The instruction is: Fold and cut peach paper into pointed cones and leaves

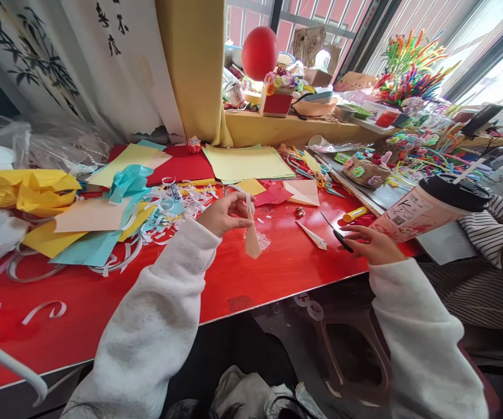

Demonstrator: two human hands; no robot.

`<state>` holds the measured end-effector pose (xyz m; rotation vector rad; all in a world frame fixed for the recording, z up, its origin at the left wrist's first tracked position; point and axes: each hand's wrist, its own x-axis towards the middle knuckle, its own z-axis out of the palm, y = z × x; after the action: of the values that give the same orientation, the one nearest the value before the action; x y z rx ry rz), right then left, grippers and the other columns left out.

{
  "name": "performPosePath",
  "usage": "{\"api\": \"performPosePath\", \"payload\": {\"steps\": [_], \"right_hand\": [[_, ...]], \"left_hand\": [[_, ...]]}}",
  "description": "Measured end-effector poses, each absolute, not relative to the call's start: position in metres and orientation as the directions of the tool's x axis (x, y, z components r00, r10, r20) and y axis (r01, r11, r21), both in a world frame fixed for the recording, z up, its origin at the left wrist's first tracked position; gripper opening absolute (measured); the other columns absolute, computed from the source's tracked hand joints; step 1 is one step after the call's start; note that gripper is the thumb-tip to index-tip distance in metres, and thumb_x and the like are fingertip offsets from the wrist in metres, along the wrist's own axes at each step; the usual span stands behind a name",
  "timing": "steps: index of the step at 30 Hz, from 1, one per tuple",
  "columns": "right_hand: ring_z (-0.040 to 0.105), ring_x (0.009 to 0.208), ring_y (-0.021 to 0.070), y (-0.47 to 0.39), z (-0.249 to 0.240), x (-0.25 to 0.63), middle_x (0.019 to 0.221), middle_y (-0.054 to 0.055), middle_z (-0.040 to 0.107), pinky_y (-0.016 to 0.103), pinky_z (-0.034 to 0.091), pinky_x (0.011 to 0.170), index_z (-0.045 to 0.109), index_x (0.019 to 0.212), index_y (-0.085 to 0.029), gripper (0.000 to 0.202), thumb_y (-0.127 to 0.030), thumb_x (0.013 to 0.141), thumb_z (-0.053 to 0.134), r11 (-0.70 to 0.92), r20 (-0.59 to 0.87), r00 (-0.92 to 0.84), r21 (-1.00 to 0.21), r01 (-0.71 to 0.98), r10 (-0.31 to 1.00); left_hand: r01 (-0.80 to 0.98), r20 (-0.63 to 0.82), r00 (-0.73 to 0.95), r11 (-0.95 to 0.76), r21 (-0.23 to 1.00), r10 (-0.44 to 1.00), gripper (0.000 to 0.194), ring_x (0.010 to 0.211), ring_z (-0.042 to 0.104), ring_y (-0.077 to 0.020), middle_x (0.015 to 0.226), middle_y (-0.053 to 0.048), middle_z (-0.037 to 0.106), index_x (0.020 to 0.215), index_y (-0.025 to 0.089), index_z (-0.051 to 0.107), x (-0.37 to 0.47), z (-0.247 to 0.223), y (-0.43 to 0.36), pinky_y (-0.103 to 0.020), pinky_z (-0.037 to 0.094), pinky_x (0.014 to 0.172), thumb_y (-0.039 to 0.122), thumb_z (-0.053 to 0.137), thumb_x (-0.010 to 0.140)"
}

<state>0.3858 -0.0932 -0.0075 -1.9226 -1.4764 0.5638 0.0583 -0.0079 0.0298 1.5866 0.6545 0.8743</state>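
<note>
I find the folded peach paper (253,243) above the table (295,270), pinched between thumb and fingers of my left hand (230,214). Its long axis runs near upright, the wider end down and leaning slightly near. The upper end is partly hidden by the fingers. My right hand (375,245) has its fingers at the handles of the scissors (342,238), blades pointing far left; I cannot tell how firmly it grips, as the fingers cover part of the handles.

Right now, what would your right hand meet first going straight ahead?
Probably the slim white folded paper, just past the black scissors in the right hand, though depth is unclear.
</note>
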Motion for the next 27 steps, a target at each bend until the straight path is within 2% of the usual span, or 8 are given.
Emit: {"api": "performPosePath", "payload": {"steps": [1,3,5,9,14,18,22,27], "right_hand": [[0.060,0.066,0.0174,-0.100,-0.006,0.377,0.078,0.006,0.059,0.029,0.047,0.052,0.051,0.101,-0.023,0.043,-0.038,0.062,0.055,-0.110,0.027,0.250,-0.848,0.519,0.968],[0.058,0.072,0.0154,-0.112,-0.006,0.355,0.088,0.005,0.055,0.027,0.046,0.056,0.050,0.102,-0.026,0.046,-0.034,0.058,0.061,0.022,0.078,0.180,-0.955,0.295,0.981],[0.055,0.070,0.0138,-0.120,-0.012,0.331,0.088,0.004,0.052,0.025,0.044,0.054,0.047,0.104,-0.029,0.054,-0.031,0.054,0.065,0.086,0.099,0.117,-0.990,0.115,0.988],[0.049,0.058,0.0111,-0.122,-0.029,0.283,0.079,0.003,0.050,0.023,0.036,0.043,0.049,0.098,-0.029,0.052,-0.046,0.052,0.064,0.093,0.107,-0.075,-0.982,-0.167,0.991],[0.046,0.059,0.0110,-0.106,-0.038,0.247,0.078,0.003,0.049,0.024,0.037,0.048,0.042,0.105,-0.028,0.052,-0.055,0.062,0.051,0.100,0.137,-0.174,-0.974,-0.201,0.975],[0.045,0.067,0.0137,-0.098,-0.036,0.242,0.087,0.007,0.047,0.022,0.034,0.046,0.039,0.114,-0.022,0.076,-0.068,0.053,0.047,0.176,0.210,-0.295,-0.975,-0.138,0.932],[0.044,0.063,0.0104,-0.098,-0.032,0.245,0.074,0.003,0.047,0.022,0.035,0.050,0.049,0.105,-0.020,0.060,-0.053,0.056,0.059,0.138,0.170,-0.291,-0.982,-0.128,0.942],[0.043,0.056,0.0078,-0.099,-0.029,0.242,0.067,0.001,0.049,0.021,0.034,0.050,0.056,0.100,-0.017,0.051,-0.040,0.056,0.066,0.080,0.128,-0.224,-0.974,-0.213,0.966]], "left_hand": [[-0.048,0.179,0.570,-0.184,0.982,0.802,0.041,0.068,0.054,-0.0115,0.068,0.000,0.054,0.093,0.013,0.052,0.059,0.030,-0.008,-0.025,0.044,0.068,0.013,0.065,0.055],[-0.042,0.143,0.583,-0.147,0.988,0.800,0.046,0.067,0.054,-0.0114,0.067,0.000,0.054,0.099,0.013,0.050,0.060,0.030,-0.009,-0.025,0.044,0.067,0.011,0.065,0.055],[-0.045,0.115,0.592,-0.110,0.993,0.798,0.048,0.066,0.054,-0.0113,0.065,0.000,0.054,0.100,0.013,0.050,0.061,0.030,-0.010,-0.024,0.044,0.067,0.010,0.065,0.055],[-0.065,0.076,0.594,-0.047,0.997,0.801,0.042,0.063,0.055,-0.0117,0.064,-0.001,0.056,0.095,0.012,0.053,0.063,0.030,-0.012,-0.025,0.045,0.064,0.010,0.065,0.054],[-0.056,0.061,0.621,-0.034,0.998,0.782,0.046,0.062,0.055,-0.0128,0.067,-0.002,0.056,0.101,0.011,0.051,0.064,0.034,-0.016,-0.026,0.046,0.061,0.012,0.064,0.056],[-0.031,0.065,0.629,-0.058,0.998,0.774,0.052,0.065,0.054,-0.0129,0.074,-0.003,0.053,0.107,0.013,0.048,0.065,0.036,-0.020,-0.027,0.046,0.061,0.012,0.063,0.058],[-0.030,0.115,0.649,-0.126,0.992,0.752,0.053,0.063,0.053,-0.0090,0.083,-0.001,0.047,0.109,0.018,0.047,0.065,0.037,-0.022,-0.026,0.045,0.062,0.014,0.063,0.059],[-0.067,0.112,0.685,-0.090,0.994,0.720,0.057,0.064,0.054,-0.0096,0.069,0.002,0.049,0.114,0.010,0.040,0.066,0.037,-0.025,-0.026,0.046,0.064,0.010,0.061,0.060]]}}
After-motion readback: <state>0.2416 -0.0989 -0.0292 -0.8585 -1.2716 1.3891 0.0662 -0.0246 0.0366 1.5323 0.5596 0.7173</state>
